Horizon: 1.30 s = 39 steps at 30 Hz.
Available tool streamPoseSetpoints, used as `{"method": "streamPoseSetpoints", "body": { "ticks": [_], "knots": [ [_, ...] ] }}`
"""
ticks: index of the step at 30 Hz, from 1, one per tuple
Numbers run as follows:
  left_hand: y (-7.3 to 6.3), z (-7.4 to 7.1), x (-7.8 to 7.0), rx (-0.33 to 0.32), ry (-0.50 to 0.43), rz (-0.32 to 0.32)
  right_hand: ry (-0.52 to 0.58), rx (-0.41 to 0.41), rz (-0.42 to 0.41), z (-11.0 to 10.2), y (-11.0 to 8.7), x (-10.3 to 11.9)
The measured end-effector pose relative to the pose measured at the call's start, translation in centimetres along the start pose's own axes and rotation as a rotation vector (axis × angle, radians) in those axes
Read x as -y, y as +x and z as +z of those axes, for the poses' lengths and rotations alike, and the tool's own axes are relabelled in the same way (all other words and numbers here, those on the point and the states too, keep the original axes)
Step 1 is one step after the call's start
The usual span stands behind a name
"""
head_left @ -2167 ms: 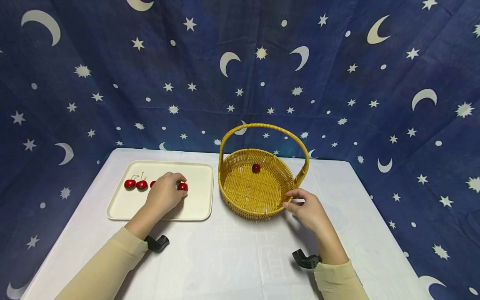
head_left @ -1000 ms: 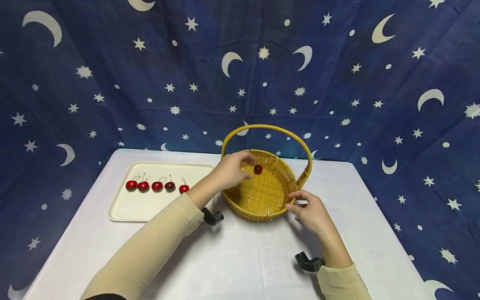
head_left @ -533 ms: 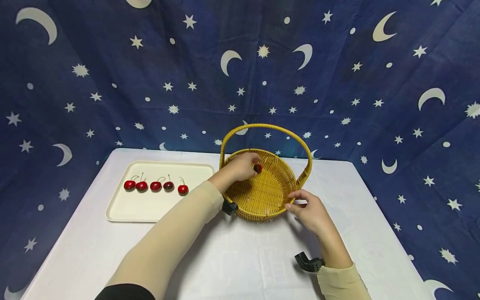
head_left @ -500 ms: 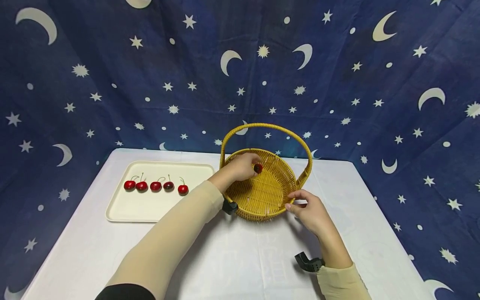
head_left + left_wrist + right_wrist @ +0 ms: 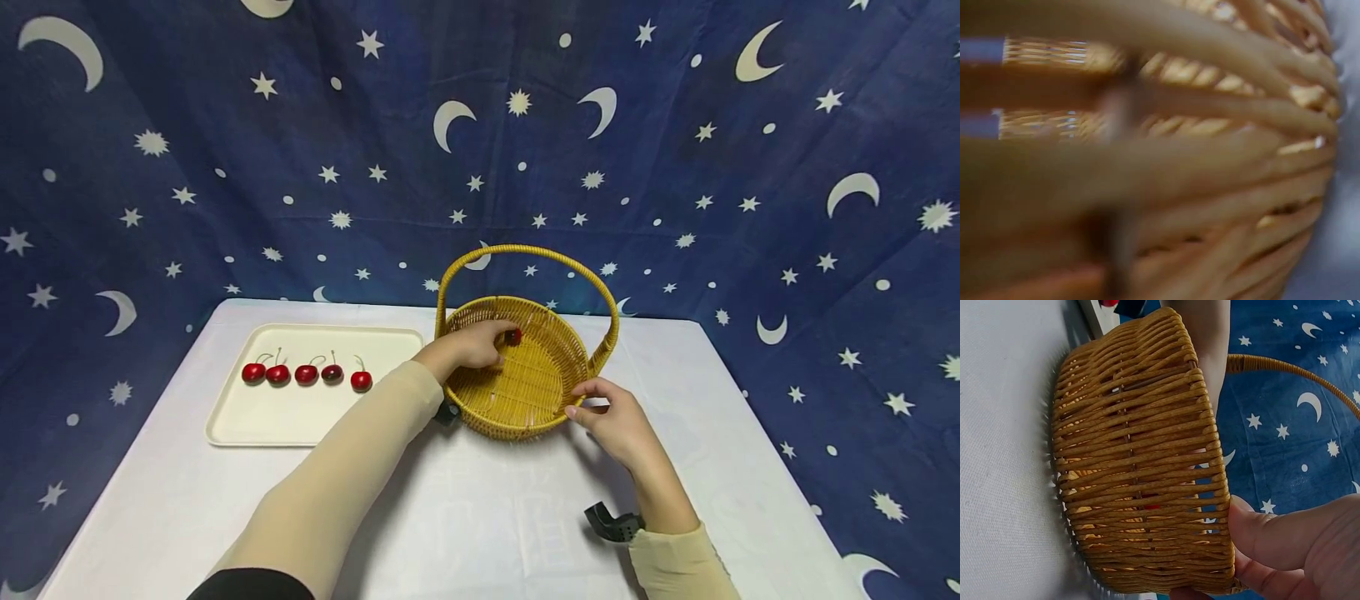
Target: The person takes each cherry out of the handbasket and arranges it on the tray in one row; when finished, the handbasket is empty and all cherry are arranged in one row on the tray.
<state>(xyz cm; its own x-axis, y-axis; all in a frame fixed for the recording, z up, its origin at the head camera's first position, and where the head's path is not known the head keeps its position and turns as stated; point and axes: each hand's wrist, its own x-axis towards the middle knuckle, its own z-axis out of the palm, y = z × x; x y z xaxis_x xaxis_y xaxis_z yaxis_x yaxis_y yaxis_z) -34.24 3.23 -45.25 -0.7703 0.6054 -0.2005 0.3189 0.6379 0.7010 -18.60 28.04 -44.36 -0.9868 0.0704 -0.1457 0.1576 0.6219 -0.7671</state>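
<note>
My left hand [image 5: 474,345] reaches over the left rim into the wicker basket [image 5: 517,427], thumb and index finger spread apart. Its fingertips are right at a dark red cherry [image 5: 513,337] lying toward the back of the basket. In the left wrist view the blurred wicker [image 5: 1210,162] fills the picture and hides the hand. With thumb and fingers my right hand [image 5: 617,421] pinches the basket's front right rim, which the right wrist view also shows, the thumb [image 5: 1266,534] on the outside.
A cream tray [image 5: 285,425] at the left bears several red cherries [image 5: 306,374] with stems in a row. The basket's tall handle [image 5: 525,248] arches above the bowl. Behind the white table [image 5: 487,533] hangs a dark blue star-and-moon cloth [image 5: 375,100].
My left hand set a cherry down on the tray, let go, and moved right into the basket. There its fingers have dropped lower beside the cherry. The right hand keeps its grip on the rim.
</note>
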Motion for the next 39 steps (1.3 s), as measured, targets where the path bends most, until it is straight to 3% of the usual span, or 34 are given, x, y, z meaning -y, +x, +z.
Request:
{"method": "streamPoseSetpoints", "body": {
  "ticks": [6, 13, 19, 24, 30, 39],
  "knots": [
    [0.4, 0.1, -0.1, 0.004, 0.012, -0.004, 0.0, -0.007, 0.003, 0.1, 0.0, 0.1],
    [0.8, 0.5, -0.2, 0.034, 0.086, 0.05, -0.006, -0.017, 0.009, 0.0, 0.0, 0.0],
    [1.4, 1.1, 0.0, -0.005, 0.124, 0.086, -0.008, -0.025, 0.009, 0.0, 0.0, -0.1],
    [1.2, 1.2, -0.2, -0.035, 0.169, 0.068, -0.007, -0.025, 0.008, 0.1, 0.1, -0.2],
    [1.1, 1.4, -0.4, -0.023, 0.256, 0.045, -0.012, -0.023, 0.003, 0.2, 0.2, -0.1],
    [1.1, 1.8, -0.6, 0.008, 0.256, 0.055, -0.009, -0.02, 0.011, 0.1, 0.1, -0.2]
  ]
}}
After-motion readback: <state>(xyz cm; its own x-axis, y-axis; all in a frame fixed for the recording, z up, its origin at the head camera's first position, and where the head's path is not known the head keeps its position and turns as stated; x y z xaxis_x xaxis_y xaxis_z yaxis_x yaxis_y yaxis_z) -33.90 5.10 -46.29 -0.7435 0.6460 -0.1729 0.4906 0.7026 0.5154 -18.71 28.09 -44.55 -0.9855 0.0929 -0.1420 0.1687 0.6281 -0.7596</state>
